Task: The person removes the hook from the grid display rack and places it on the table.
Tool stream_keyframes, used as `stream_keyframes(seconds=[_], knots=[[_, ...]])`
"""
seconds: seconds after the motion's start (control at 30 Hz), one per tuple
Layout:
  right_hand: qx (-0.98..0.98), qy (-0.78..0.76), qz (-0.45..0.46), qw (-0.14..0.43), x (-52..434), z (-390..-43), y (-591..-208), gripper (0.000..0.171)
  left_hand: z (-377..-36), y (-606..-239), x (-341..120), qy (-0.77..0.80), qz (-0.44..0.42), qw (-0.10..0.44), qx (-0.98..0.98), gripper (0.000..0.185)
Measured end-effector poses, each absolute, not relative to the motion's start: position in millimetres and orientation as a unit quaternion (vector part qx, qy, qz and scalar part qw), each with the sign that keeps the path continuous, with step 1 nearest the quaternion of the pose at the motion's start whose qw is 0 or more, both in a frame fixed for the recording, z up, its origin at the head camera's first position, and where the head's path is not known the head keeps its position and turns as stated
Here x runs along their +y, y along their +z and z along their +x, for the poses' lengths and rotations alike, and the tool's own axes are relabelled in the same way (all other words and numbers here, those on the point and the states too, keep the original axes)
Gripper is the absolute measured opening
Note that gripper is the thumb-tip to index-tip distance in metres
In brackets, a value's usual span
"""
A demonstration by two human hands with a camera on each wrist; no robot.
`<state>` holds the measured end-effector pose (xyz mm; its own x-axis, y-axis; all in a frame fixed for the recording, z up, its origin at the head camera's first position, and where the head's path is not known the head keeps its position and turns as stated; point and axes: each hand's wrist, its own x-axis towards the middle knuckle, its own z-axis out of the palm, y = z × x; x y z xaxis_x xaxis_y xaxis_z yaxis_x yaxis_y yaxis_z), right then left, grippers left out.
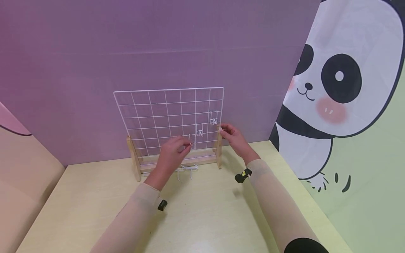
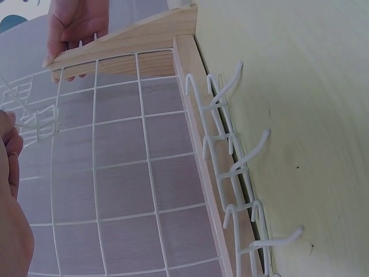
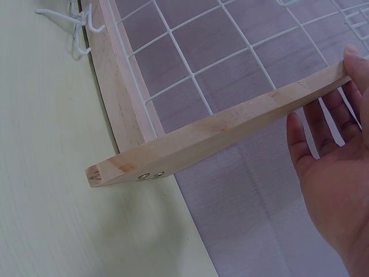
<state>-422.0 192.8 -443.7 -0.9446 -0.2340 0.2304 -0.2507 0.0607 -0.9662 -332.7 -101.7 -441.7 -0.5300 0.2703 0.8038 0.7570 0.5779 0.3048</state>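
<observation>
- Left hand (image 1: 172, 151) pinches a white hook (image 2: 38, 124) at the wire grid's (image 1: 171, 90) lower right!
- Right hand (image 1: 235, 140) grips the wooden leg (image 3: 230, 124) on the right.
- More hooks (image 2: 249, 160) lie on the surface (image 1: 190, 218), by the base.

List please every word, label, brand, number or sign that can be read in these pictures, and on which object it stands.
None can be read in any view.
Small black device with yellow patch, beside the pale right sleeve: any print is too small to read.
White wire grid panel, pale wooden stand, white wire hooks: no lettering visible.
Black-and-white panda picture: drawing only, no words.
</observation>
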Motion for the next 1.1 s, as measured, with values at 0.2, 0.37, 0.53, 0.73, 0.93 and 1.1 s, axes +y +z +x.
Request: stream_keyframes(seconds=[0.2, 0.37, 0.53, 0.73, 0.93, 1.1], knots=[[-0.728, 0.665, 0.165, 0.008, 193, -423, -444, 0.035, -332, -444, -98, -0.324, -0.328, 0.360, -0.811, 0.009], [-0.729, 0.665, 0.163, 0.008, 193, -424, -445, 0.035, -332, -445, -96, -0.320, -0.330, 0.347, -0.817, 0.010], [-0.731, 0.663, 0.161, 0.007, 193, -422, -444, 0.035, -336, -447, -93, -0.301, -0.343, 0.351, -0.818, 0.010], [-0.734, 0.660, 0.161, 0.004, 193, -422, -443, 0.036, -342, -451, -90, -0.278, -0.362, 0.355, -0.816, 0.009], [-0.734, 0.660, 0.164, 0.007, 192, -423, -443, 0.036, -345, -455, -88, -0.274, -0.366, 0.334, -0.824, 0.008], [-0.734, 0.660, 0.163, 0.011, 192, -422, -443, 0.034, -346, -458, -85, -0.273, -0.366, 0.317, -0.831, 0.008]])
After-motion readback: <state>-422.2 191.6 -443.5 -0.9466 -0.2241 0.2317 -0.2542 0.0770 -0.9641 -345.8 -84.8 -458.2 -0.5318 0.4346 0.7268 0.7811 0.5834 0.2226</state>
